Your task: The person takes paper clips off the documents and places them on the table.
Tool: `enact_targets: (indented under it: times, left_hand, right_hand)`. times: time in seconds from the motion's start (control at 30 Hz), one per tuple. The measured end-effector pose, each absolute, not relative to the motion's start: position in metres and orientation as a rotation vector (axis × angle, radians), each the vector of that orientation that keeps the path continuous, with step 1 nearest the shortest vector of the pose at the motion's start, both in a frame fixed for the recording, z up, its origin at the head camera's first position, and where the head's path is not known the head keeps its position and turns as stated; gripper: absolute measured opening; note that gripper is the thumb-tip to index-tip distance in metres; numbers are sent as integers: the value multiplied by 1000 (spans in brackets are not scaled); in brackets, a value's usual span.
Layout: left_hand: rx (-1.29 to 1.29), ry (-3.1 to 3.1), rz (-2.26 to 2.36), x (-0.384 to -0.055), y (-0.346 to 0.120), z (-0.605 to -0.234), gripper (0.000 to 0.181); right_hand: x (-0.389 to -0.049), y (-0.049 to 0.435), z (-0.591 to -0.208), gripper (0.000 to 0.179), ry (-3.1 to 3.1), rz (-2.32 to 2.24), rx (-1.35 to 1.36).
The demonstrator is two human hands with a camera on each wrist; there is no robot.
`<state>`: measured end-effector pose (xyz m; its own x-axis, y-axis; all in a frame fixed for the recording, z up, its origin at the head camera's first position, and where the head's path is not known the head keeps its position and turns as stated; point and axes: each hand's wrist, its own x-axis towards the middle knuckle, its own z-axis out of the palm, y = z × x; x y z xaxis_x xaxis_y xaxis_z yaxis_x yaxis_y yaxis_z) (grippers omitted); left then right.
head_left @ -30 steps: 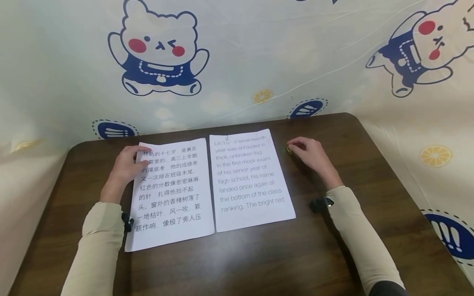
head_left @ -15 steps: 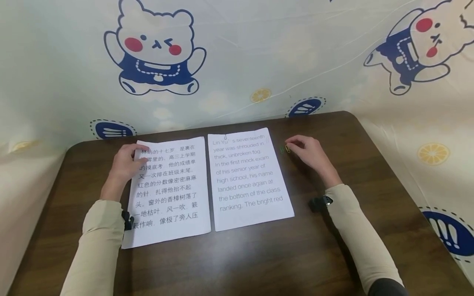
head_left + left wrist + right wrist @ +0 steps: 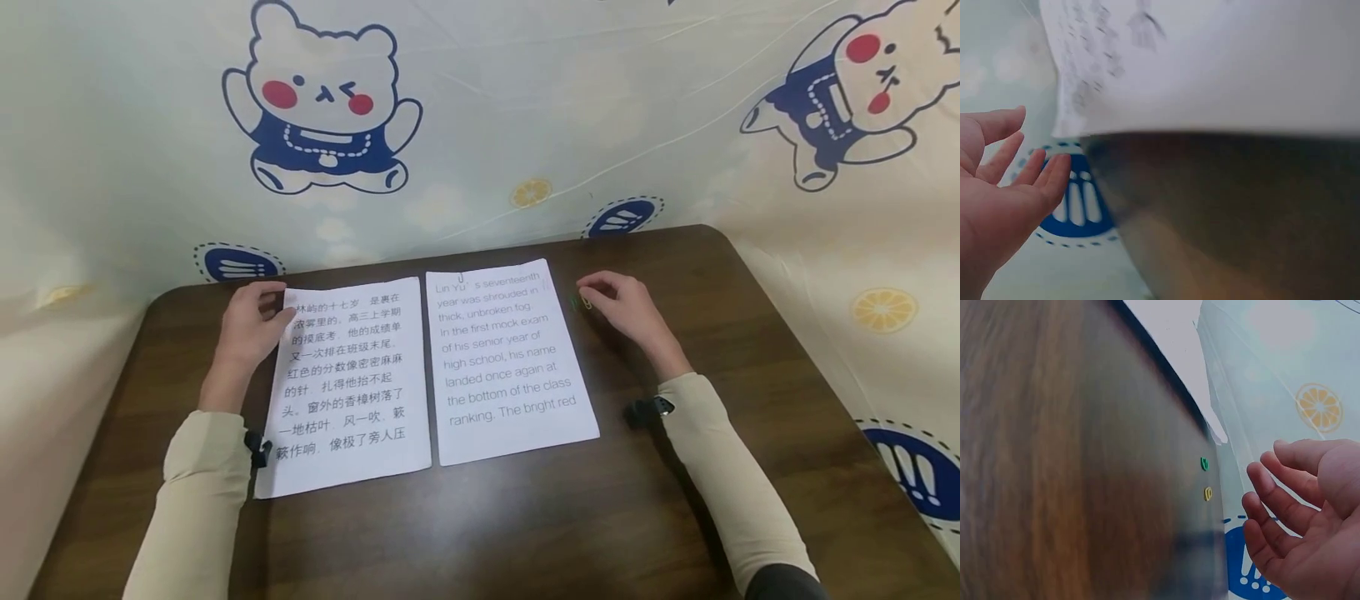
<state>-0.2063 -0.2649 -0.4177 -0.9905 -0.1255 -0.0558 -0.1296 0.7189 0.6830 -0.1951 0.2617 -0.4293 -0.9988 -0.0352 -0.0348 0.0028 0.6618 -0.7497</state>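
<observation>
Two printed paper sheets lie side by side: the left sheet [image 3: 345, 479] bears Chinese text, the right sheet [image 3: 517, 446] English. A paper clip [image 3: 461, 277] sits on the right sheet's top edge. My left hand [image 3: 246, 329] is at the left sheet's upper left corner, thumb overlapping its edge; the left wrist view shows its fingers loosely bent, holding nothing. Beyond the right sheet, my right hand [image 3: 628, 307] hovers by a green paper clip [image 3: 1204, 464] and a yellow paper clip [image 3: 1208, 494]. Its fingers are relaxed, with nothing between them.
Everything lies on a dark brown wooden table [image 3: 495, 533] with rounded far corners. Behind it hangs a pale curtain [image 3: 480, 108] printed with cartoon bears and orange slices. Dark camera mounts sit on both wrists, close to the tabletop.
My left hand has drawn back left from the left sheet's corner, where its fingers overlapped the page before. My right hand has stayed almost still beside the loose clips.
</observation>
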Motion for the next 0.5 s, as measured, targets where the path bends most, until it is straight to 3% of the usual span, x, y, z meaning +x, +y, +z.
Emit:
enact_targets:
  times: [0.27, 0.5]
  left_hand:
    - [-36, 2812, 1416, -198, -211, -388, 54]
    - [-61, 2678, 1575, -194, -179, -397, 54]
  right_hand:
    - [-198, 257, -425, 39, 2830, -1352, -23]
    - [-198, 253, -425, 43, 2807, -1399, 0]
